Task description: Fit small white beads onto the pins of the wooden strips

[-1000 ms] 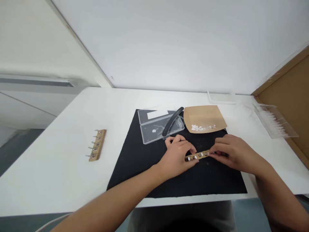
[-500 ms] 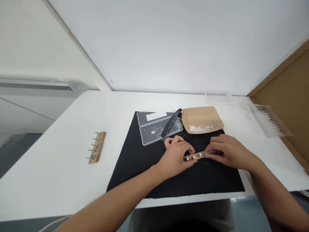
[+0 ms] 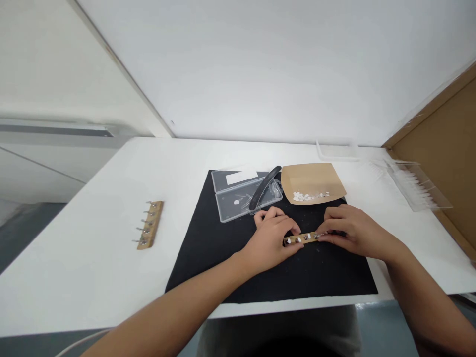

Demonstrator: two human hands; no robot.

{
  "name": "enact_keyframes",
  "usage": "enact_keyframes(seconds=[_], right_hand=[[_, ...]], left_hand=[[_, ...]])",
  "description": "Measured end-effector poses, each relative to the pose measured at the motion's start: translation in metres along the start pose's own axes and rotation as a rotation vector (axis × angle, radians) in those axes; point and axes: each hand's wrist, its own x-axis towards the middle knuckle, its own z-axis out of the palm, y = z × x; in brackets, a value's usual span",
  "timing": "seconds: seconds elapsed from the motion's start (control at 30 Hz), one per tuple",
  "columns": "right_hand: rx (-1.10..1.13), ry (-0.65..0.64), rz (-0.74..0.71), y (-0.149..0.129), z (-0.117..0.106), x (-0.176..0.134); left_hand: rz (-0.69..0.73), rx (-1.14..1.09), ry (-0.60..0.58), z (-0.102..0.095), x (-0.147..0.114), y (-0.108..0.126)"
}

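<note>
A narrow tan strip (image 3: 302, 238) with metal clips and small white oval pieces along its top lies on the black mat (image 3: 208, 258). My left hand (image 3: 273, 242) is closed around the strip's left end, thumb on the near side and fingers on the far side. At the other end, the fingertips of my right hand (image 3: 347, 232) are pinched together by the last clips. They hide that end, so what they pinch is not clear. Just beyond my left hand is a black curved nail file (image 3: 265, 188), resting across an open clear plastic case (image 3: 228, 210) of small transparent pieces.
A brown paper tray (image 3: 312, 178) with white bits stands behind my hands. To the left sits a second wooden strip (image 3: 151, 225) with upright metal clips. Clear plastic trays (image 3: 416, 186) are at the right, near a cardboard panel (image 3: 442, 139).
Both hands keep nearly the same place on the strip. My right fingertips have shifted very slightly at its right end. The whole view has moved a little.
</note>
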Motion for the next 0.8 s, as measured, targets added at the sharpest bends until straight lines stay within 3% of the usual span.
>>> enact_keyframes(seconds=[0.3,0.8], right_hand=[[-0.049,0.043,0.067,-0.0070,0.0018,0.0009],[-0.028,0.030,0.046,-0.0101,-0.0005,0.0028]], left_hand=[[0.009,-0.005,0.009,0.0005,0.0001,-0.0005],[0.020,0.011,0.017,0.0017,-0.0009,-0.0010]])
